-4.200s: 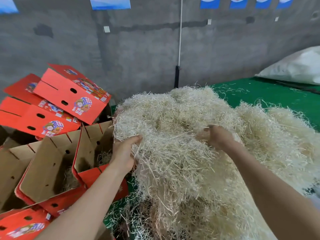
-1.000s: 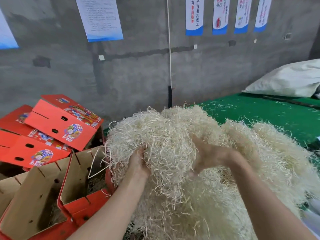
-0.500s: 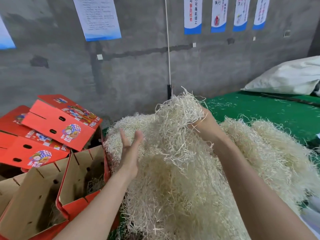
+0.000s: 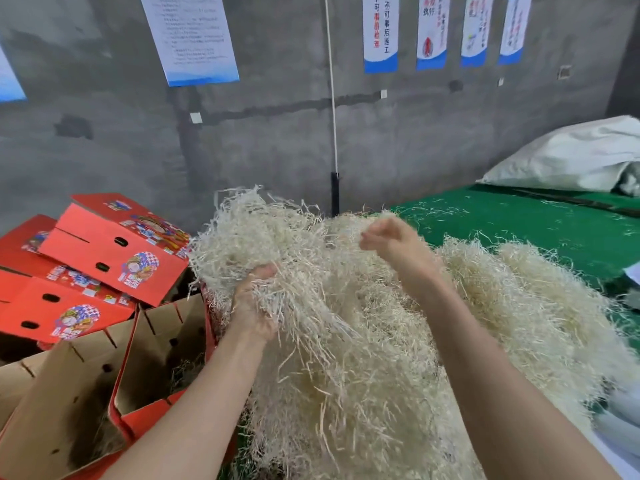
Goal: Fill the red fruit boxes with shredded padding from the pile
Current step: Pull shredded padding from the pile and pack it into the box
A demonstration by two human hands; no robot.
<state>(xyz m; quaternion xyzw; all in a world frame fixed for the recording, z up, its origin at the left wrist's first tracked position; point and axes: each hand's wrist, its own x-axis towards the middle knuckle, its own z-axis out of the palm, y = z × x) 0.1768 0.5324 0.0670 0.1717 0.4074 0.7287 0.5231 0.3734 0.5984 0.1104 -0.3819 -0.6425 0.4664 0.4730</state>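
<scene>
Left hand: fingers curled round a tuft of shredded padding, which is lifted at the left edge of the pile, above the open boxes. Strands trail from the grip down into the pile.

Right hand: above the pile's far side, motion-blurred. The fingers are loosely bent and point left, with nothing seen in them.

The pile is one pale mass. It lies on the green surface, fills the near centre and right, and hides both forearms' lower edges.

Open boxes, near left, count 2 in plain view: one nearest and one just beside the pile. Both show brown insides and red outsides, with a few strands in the bottom of each. A flap at the left edge may belong to a third.

Closed red boxes, far left, count at least 3. They are stacked askew behind the open ones.

On the grey wall hang 6 posters, one of them cut off at the left. One white cord hangs there. One white sack lies far right.
</scene>
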